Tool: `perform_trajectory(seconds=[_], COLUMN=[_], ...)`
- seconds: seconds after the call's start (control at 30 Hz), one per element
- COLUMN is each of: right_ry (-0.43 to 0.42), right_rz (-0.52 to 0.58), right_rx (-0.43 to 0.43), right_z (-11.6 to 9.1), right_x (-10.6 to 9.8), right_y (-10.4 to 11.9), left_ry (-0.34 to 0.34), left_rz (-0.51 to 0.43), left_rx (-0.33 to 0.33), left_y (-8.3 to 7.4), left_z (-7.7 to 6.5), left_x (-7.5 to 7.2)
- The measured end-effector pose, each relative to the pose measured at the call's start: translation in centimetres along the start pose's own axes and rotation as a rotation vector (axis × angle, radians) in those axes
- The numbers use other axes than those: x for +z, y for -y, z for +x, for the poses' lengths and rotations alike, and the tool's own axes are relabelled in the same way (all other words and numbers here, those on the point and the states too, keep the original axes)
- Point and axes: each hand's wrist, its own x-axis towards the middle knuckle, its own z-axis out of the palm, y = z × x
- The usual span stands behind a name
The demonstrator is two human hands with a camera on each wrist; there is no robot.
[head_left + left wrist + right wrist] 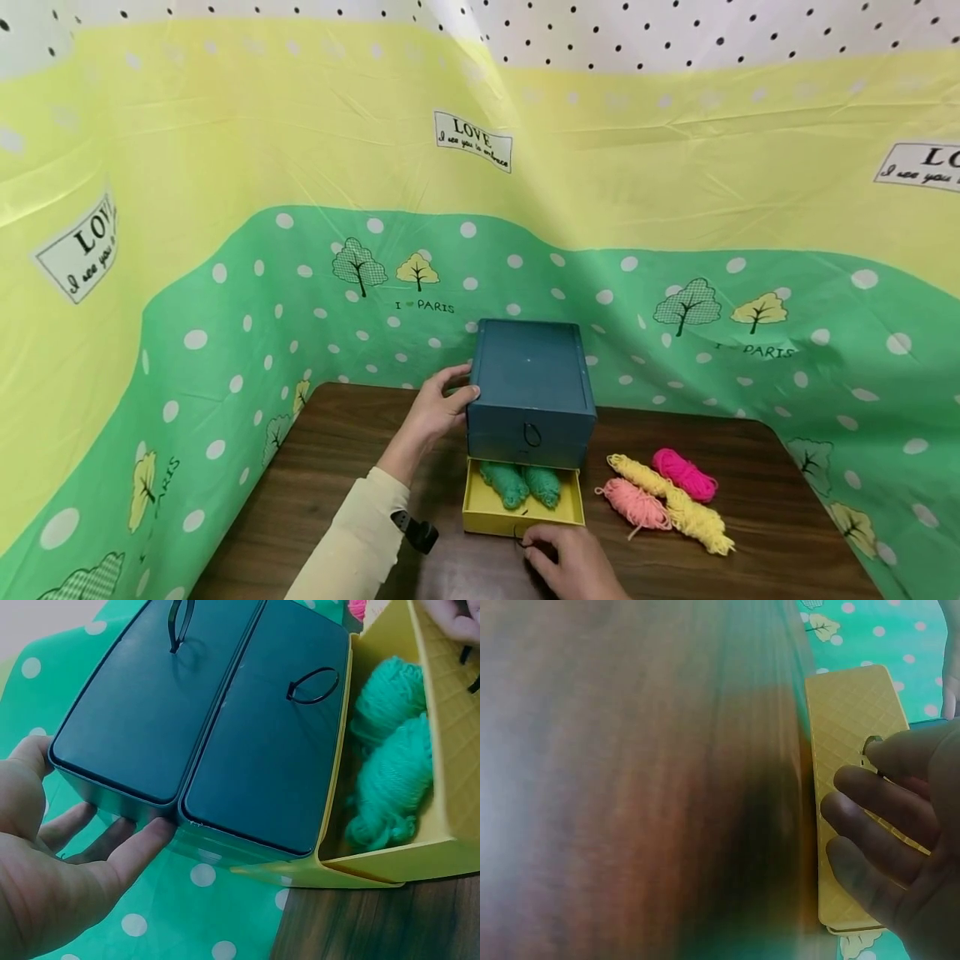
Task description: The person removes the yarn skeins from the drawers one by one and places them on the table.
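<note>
A dark blue drawer box [528, 362] with black loop handles sits above a pulled-out yellow drawer [487, 523]. Two skeins of green yarn [390, 784] lie side by side inside that drawer. My left hand [441, 406] rests against the left side of the blue box, fingers spread along it in the left wrist view. At the front of the yellow drawer, my right hand [900, 817] pinches the small black loop handle [871, 740] between thumb and index finger. Its other fingers stay loosely bent in front of the quilted drawer front; the thumb is partly hidden.
To the right of the drawers lie skeins of yellow yarn [697, 518], salmon-pink yarn [636, 504] and magenta yarn [685, 475]. Everything stands on a dark wooden table [300, 475]. A green and yellow printed cloth [480, 292] hangs behind and at both sides.
</note>
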Motion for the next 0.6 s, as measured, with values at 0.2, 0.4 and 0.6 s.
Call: perform_trajectory(seconds=[0.2,0.4,0.6], right_ry=[0.056,0.061,0.082], right_rz=[0.040,0.070,0.121], right_rx=[0.033,0.029,0.037], right_z=[-0.8,-1.6,-2.2], right_x=[0.2,0.5,0.9], right_y=[0.1,0.4,0.8], left_ry=[-0.005,-0.003,-0.004], left_rz=[0.011,0.005,0.016], left_rx=[0.003,0.013,0.015], left_y=[-0.1,-0.1,0.0], left_z=[-0.1,-0.2,-0.3], left_x=[0.0,0.0,0.1])
